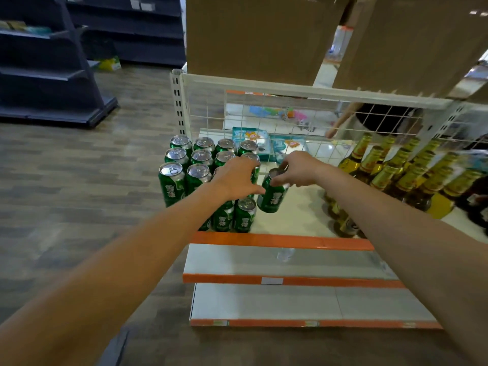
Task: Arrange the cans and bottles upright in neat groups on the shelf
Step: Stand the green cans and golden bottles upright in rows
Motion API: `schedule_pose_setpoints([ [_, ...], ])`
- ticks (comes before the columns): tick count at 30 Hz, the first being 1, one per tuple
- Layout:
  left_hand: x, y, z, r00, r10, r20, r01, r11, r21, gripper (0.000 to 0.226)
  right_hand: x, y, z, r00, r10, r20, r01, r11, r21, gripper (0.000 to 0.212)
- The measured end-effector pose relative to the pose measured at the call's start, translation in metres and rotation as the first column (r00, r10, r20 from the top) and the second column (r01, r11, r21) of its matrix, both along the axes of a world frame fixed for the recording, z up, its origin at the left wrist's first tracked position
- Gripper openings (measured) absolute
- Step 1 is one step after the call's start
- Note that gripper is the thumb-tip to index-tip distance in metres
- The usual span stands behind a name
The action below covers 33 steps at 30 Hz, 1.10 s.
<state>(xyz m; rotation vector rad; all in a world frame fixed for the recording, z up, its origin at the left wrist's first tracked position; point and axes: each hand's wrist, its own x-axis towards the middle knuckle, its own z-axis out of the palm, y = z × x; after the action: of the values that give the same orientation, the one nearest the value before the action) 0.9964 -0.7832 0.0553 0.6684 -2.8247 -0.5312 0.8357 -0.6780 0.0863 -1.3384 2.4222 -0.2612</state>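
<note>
"How far along is it?"

"Start with the green can (273,196). It leans off upright over the shelf (298,215), just to the right of the can group. The right hand (298,170) has its fingers clenched round the can's top from above."

"And the other hand?"

"The left hand (235,178) lies over the standing cans (200,157) at the right side of the group. Its fingers are spread and released, grasping nothing. I'd guess it's steadying them."

"So the cans are nearly sorted?"

"I'd say so. There are tidy upright rows at the left end of the shelf, and a front pair (244,213) close to the orange lip. The leaning can is the only stray one I can see. It wants standing up and tucking in against its neighbours."

"And the bottles?"

"The bottles (401,175) stand bunched at the right end, well apart from the cans, with bare shelf between. They look upright, but they're crowded rather than lined up, so that group may need squaring. The few at the front are half hidden behind the right forearm, so I can't tell how those stand."

"Anything else about?"

"Cardboard boxes (258,35) up top, and a wire grid (264,114) behind."
</note>
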Motion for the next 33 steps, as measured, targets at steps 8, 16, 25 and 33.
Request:
schedule_pose_setpoints([
  [8, -0.014, 0.008, -0.002, 0.990, 0.048, -0.129, -0.025, 0.984, 0.176, 0.070, 0.012, -0.011, 0.035, 0.999, 0.018, 0.038, -0.015, 0.997, -0.079, 0.040],
  [16, -0.022, -0.011, -0.005, 0.998, 0.064, 0.015, -0.063, 0.996, -0.062, 0.073, 0.004, -0.014, 0.011, 0.989, 0.052, 0.141, -0.032, 0.990, -0.140, 0.043],
  [25, -0.018, -0.030, -0.030, 0.984, 0.115, 0.136, -0.093, 0.983, -0.157, 0.081, -0.025, -0.001, -0.026, 0.995, -0.015, 0.102, 0.018, 1.000, -0.021, 0.066],
  [33, -0.015, -0.035, -0.041, 0.994, 0.089, 0.063, -0.082, 0.990, -0.116, 0.076, -0.020, 0.000, -0.081, 0.970, -0.081, 0.230, 0.053, 0.991, 0.123, 0.067],
])
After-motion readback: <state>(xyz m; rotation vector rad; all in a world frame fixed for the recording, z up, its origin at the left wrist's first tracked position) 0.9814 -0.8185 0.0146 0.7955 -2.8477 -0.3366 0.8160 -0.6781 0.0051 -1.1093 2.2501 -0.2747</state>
